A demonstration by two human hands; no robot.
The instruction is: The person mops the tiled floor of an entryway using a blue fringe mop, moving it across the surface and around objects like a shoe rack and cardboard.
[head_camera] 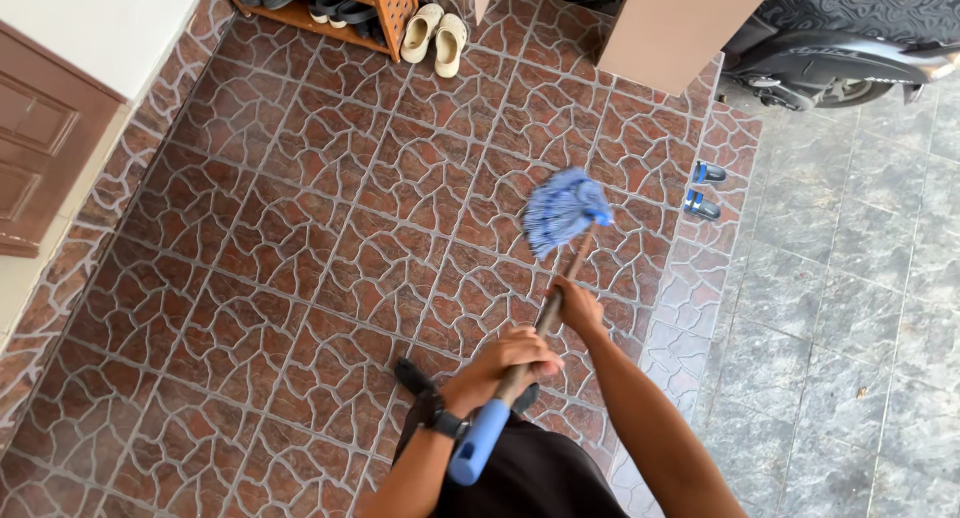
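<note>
I hold a mop with both hands. Its blue string head (563, 210) is blurred over the reddish-brown patterned floor tiles (300, 238). The brown wooden handle (552, 308) ends in a blue grip near my body. My left hand (502, 367), with a dark watch on the wrist, wraps the handle close to the blue grip. My right hand (578, 306) grips the handle further down, nearer the mop head.
A wooden shoe rack (330, 3) with shoes stands at the top, with beige slippers (435, 36) beside it. A brown door (40, 148) is at left. Blue sandals (703, 188) lie at the tile step's edge. A scooter (840, 68) is parked on grey tiles at right.
</note>
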